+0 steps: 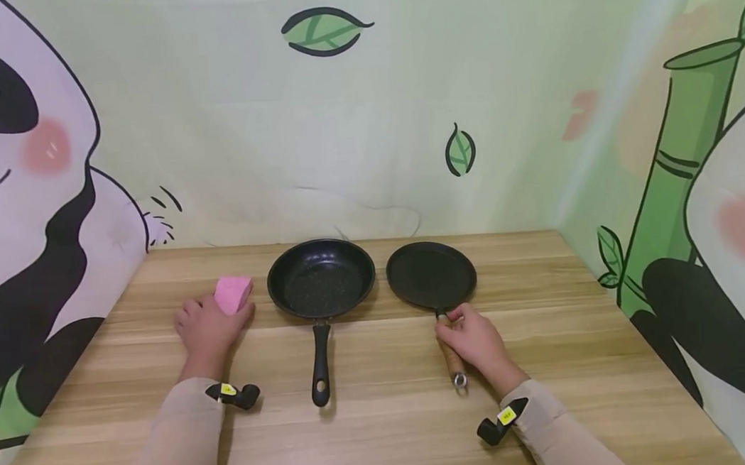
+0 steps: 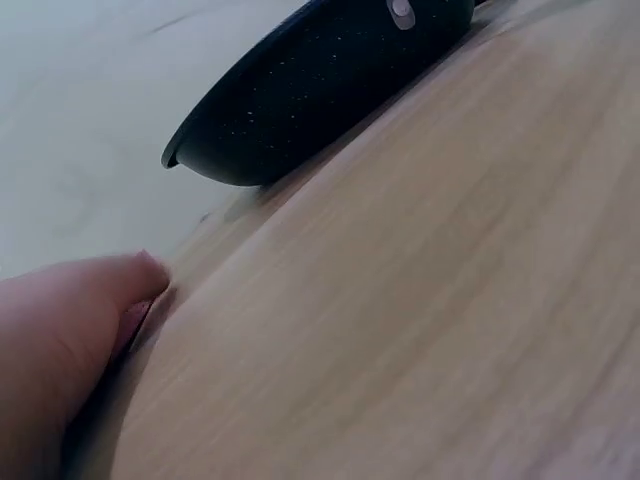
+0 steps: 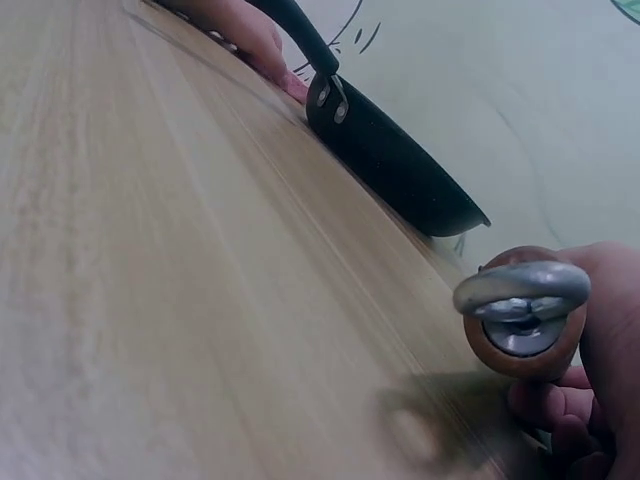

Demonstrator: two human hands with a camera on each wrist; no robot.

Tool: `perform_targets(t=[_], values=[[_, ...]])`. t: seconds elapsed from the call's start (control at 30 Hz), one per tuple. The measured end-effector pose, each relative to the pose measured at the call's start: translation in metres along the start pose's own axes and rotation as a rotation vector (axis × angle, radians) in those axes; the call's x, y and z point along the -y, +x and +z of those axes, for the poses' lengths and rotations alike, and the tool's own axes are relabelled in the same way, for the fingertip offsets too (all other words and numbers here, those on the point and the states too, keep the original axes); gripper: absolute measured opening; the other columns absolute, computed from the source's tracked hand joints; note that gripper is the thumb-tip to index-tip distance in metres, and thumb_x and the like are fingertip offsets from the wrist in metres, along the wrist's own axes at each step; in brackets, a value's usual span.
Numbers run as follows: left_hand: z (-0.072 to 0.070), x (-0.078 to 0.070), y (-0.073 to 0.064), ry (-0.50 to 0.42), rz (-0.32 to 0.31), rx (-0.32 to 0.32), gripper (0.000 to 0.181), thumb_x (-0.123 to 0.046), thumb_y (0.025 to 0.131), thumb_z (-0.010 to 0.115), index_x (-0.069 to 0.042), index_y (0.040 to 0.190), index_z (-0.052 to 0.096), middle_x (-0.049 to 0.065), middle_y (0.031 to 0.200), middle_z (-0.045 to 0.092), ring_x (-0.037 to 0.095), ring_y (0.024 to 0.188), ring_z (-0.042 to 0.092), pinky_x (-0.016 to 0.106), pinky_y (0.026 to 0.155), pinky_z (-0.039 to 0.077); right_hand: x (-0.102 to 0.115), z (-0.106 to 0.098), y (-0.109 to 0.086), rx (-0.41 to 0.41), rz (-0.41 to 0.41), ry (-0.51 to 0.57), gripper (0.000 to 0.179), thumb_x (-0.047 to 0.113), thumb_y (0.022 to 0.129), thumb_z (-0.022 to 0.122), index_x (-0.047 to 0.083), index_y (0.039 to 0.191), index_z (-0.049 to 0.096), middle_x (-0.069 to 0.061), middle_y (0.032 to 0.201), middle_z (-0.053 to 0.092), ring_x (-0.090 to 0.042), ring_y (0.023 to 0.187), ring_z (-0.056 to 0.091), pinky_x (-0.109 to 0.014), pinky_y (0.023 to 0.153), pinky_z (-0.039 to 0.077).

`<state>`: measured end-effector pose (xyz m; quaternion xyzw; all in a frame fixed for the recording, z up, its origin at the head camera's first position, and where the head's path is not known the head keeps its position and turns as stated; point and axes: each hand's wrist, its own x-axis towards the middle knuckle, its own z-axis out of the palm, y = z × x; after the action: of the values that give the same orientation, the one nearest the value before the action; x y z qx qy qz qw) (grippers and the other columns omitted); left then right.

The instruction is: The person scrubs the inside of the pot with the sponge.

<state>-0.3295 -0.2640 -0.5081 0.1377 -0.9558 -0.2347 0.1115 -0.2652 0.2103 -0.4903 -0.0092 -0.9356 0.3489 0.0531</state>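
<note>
risk: the flat pan could be swinging into the deeper frying pan just beside it if the wooden handle is twisting; the right hand is gripping only that, near the pan's end. the pink sponge could be slipping if its hold is loosening.

pose: left hand is lying low over the table, left of both pans, thumb and fingers gripping the sponge. right thumb and curled fingers are holding the handle; both forearms are angling inward.
</note>
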Motion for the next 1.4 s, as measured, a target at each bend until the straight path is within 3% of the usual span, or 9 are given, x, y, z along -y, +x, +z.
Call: perform_targets(t=[0.17,0.3,0.63,0.87,1.13,1.4], values=[[0.001,0.001,0.002,0.013,0.002,-0.037,0.088,-0.063,0.091,0.057,0.017,0.125,0.049,0.038,0.117,0.041,0.053,0.110,0.033,0.062,0.097,0.025,0.001,0.002,-0.001,0.009,-0.001,0.024,0.036,0.038,0.089,0.066,0.007,0.108,0.063,0.002,0.074,0.063,-0.015,0.067,0.056,-0.033,0.065,0.046],[-0.001,-0.001,0.003,-0.005,0.004,-0.023,0.092,-0.068,0.091,0.053,0.019,0.120,0.051,0.036,0.112,0.044,0.050,0.107,0.034,0.059,0.093,0.025,0.000,0.001,-0.001,0.008,0.003,0.018,0.036,0.037,0.089,0.066,0.007,0.108,0.063,0.002,0.075,0.063,-0.014,0.068,0.057,-0.033,0.065,0.046],[-0.020,-0.028,0.008,-0.064,0.050,-0.029,0.101,-0.079,0.091,0.038,0.016,0.123,0.052,0.034,0.114,0.051,0.048,0.109,0.039,0.058,0.090,0.028,-0.003,0.001,-0.001,0.001,-0.007,-0.009,0.037,0.039,0.089,0.066,0.007,0.108,0.063,0.001,0.078,0.066,-0.016,0.071,0.058,-0.035,0.066,0.047],[-0.043,-0.060,0.015,-0.101,0.136,-0.059,0.083,-0.061,0.093,0.055,0.016,0.122,0.052,0.034,0.112,0.048,0.048,0.109,0.036,0.055,0.084,0.030,-0.004,0.000,-0.002,-0.003,-0.012,-0.009,0.037,0.039,0.089,0.066,0.008,0.108,0.063,0.001,0.078,0.066,-0.016,0.070,0.059,-0.036,0.065,0.047],[-0.055,-0.104,0.020,-0.092,0.148,-0.026,0.100,-0.078,0.089,0.042,0.015,0.127,0.048,0.033,0.119,0.044,0.047,0.114,0.033,0.057,0.090,0.031,-0.004,-0.001,-0.001,-0.014,-0.011,-0.008,0.036,0.039,0.089,0.066,0.008,0.108,0.063,0.001,0.075,0.063,-0.018,0.069,0.057,-0.036,0.066,0.047],[-0.061,-0.151,0.018,-0.049,0.223,-0.045,0.078,-0.061,0.094,0.050,0.013,0.117,0.053,0.030,0.112,0.050,0.044,0.110,0.039,0.054,0.095,0.028,-0.001,-0.001,-0.001,0.000,-0.001,-0.027,0.039,0.041,0.088,0.066,0.009,0.109,0.064,-0.001,0.081,0.066,-0.021,0.074,0.060,-0.038,0.068,0.048]])
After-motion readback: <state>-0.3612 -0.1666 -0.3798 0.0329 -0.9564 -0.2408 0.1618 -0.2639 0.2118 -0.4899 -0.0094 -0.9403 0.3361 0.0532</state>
